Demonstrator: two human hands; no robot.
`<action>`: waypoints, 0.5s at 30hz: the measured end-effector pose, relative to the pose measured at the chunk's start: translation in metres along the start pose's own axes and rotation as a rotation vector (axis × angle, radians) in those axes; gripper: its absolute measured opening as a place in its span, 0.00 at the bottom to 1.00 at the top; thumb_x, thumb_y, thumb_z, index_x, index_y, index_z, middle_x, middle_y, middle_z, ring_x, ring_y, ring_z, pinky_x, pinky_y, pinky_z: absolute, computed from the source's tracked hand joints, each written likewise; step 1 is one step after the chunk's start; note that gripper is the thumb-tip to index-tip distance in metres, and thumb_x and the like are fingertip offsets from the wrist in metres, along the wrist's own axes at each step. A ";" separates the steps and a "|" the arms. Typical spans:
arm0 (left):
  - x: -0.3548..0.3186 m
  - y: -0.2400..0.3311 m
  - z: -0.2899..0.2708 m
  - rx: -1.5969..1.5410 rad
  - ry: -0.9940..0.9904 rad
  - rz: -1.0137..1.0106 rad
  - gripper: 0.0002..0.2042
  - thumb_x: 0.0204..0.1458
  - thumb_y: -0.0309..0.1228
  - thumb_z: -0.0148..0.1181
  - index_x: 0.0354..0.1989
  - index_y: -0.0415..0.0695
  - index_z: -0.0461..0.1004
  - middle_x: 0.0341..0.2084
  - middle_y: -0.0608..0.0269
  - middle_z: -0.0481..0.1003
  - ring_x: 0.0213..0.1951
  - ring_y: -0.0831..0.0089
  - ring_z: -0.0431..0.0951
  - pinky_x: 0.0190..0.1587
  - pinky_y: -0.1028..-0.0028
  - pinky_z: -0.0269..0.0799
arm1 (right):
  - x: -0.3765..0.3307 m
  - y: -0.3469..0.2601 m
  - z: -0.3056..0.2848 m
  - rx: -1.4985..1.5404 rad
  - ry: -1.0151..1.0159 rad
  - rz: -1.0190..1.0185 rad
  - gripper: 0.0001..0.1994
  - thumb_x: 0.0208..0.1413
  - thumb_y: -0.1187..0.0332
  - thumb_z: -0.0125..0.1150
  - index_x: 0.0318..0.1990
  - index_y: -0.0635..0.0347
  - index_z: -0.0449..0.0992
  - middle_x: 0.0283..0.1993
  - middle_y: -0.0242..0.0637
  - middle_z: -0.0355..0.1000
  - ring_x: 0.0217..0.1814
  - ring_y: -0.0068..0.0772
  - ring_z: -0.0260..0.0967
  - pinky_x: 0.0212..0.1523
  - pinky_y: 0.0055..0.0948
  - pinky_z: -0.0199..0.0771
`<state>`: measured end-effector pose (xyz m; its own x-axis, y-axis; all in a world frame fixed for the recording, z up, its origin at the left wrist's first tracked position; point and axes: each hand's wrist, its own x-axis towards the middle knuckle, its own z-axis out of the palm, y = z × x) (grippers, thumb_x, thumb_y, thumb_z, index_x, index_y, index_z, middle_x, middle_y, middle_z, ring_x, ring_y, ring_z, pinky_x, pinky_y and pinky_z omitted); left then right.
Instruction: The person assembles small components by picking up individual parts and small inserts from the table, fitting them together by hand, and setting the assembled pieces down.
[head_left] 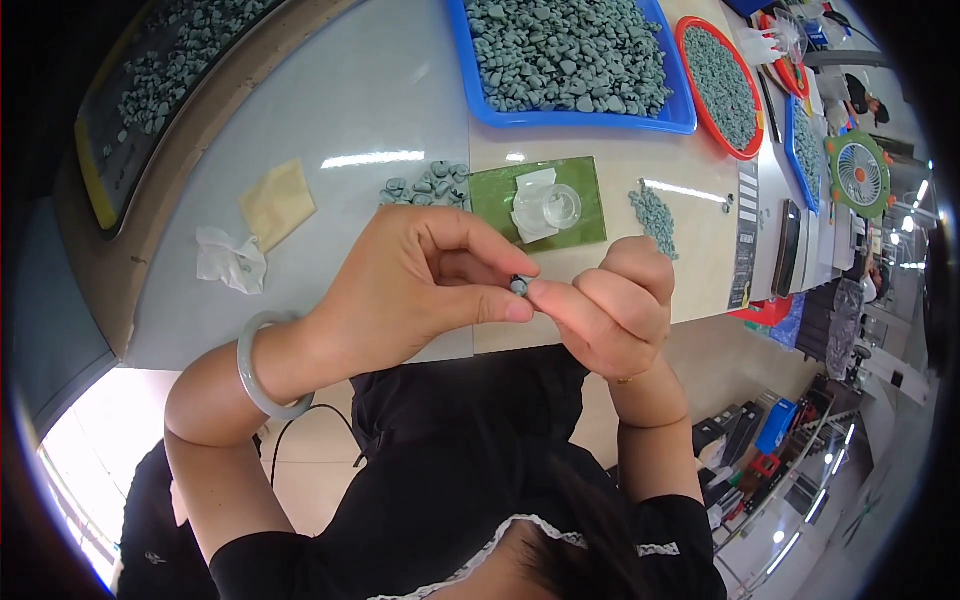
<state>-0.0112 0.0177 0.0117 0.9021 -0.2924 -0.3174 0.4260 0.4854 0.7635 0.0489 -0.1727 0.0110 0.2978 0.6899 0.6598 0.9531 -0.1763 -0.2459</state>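
Note:
My left hand [400, 275] pinches a small grey-green, pebble-like piece [519, 286] with a dark part between thumb and fingers, above the table's near edge. From the other side my right hand [615, 310] is closed, with its fingertips meeting the same piece. Just beyond lies a green mat [580, 215] bearing a small clear round container [562, 206] on a scrap of white paper [530, 192]. A loose cluster of similar pieces [425, 186] sits on the table beyond my left hand. Another pile of smaller pieces [654, 220] lies beyond my right hand.
At the back are a blue tray [590, 124] and a red round tray [748, 148], both full of grey-green pieces. A beige square [278, 203] and crumpled tissue [232, 262] lie left. A black tray with yellow edging [92, 185] stands far left; a green fan [860, 174] right.

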 end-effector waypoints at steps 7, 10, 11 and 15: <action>0.000 -0.002 0.002 0.092 -0.040 0.063 0.10 0.40 0.16 0.63 0.33 0.35 0.73 0.31 0.62 0.72 0.33 0.78 0.74 0.38 0.80 0.72 | 0.000 0.005 -0.004 0.089 -0.040 -0.064 0.16 0.27 0.75 0.64 0.32 0.54 0.77 0.31 0.26 0.60 0.30 0.30 0.55 0.26 0.27 0.58; 0.001 -0.002 0.007 0.131 -0.021 0.095 0.11 0.39 0.15 0.63 0.33 0.36 0.73 0.31 0.61 0.72 0.34 0.78 0.74 0.39 0.79 0.72 | -0.001 0.007 -0.008 0.146 -0.048 0.058 0.16 0.28 0.75 0.67 0.32 0.54 0.77 0.30 0.26 0.60 0.30 0.30 0.56 0.26 0.27 0.58; 0.002 -0.001 0.008 0.133 -0.022 0.095 0.11 0.39 0.15 0.63 0.33 0.36 0.73 0.31 0.61 0.72 0.34 0.78 0.74 0.39 0.79 0.72 | -0.003 0.007 -0.007 0.145 -0.046 0.058 0.16 0.28 0.75 0.67 0.32 0.54 0.77 0.30 0.26 0.60 0.30 0.30 0.56 0.26 0.27 0.58; 0.002 -0.003 0.008 0.179 0.017 0.117 0.10 0.39 0.15 0.63 0.32 0.36 0.72 0.31 0.61 0.72 0.34 0.77 0.74 0.39 0.79 0.72 | -0.006 0.005 -0.005 0.073 0.045 -0.005 0.16 0.24 0.72 0.60 0.30 0.58 0.77 0.29 0.28 0.63 0.29 0.29 0.59 0.25 0.25 0.61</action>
<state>-0.0110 0.0089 0.0131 0.9464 -0.2279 -0.2288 0.3004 0.3610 0.8828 0.0517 -0.1812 0.0099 0.2965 0.6582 0.6920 0.9488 -0.1201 -0.2923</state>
